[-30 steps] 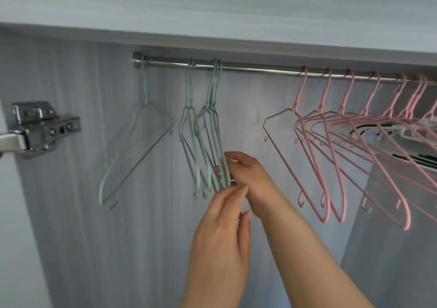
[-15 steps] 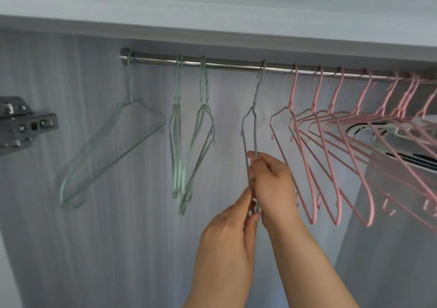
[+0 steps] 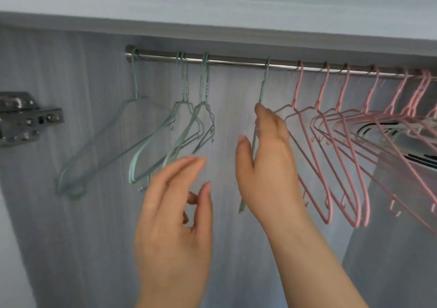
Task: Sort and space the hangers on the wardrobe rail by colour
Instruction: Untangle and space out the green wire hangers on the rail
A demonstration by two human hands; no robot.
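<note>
Since half a second ago, my left hand (image 3: 172,225) has let go of the lone green hanger (image 3: 262,87) and swung left, open with fingers spread, below the other green hangers (image 3: 132,172). My right hand (image 3: 269,165) has slid higher and grips its wire between thumb and curled fingers. Along the rail (image 3: 236,61), pink hangers (image 3: 298,87) crowd the right and the greens hang left, with the lone one between them.

Right hand (image 3: 267,165) is hiding most of the lone green hanger (image 3: 264,82) from me. Left hand (image 3: 175,213) is blurring. Rail (image 3: 236,61) and pink hangers (image 3: 343,90) are running off frame right.
</note>
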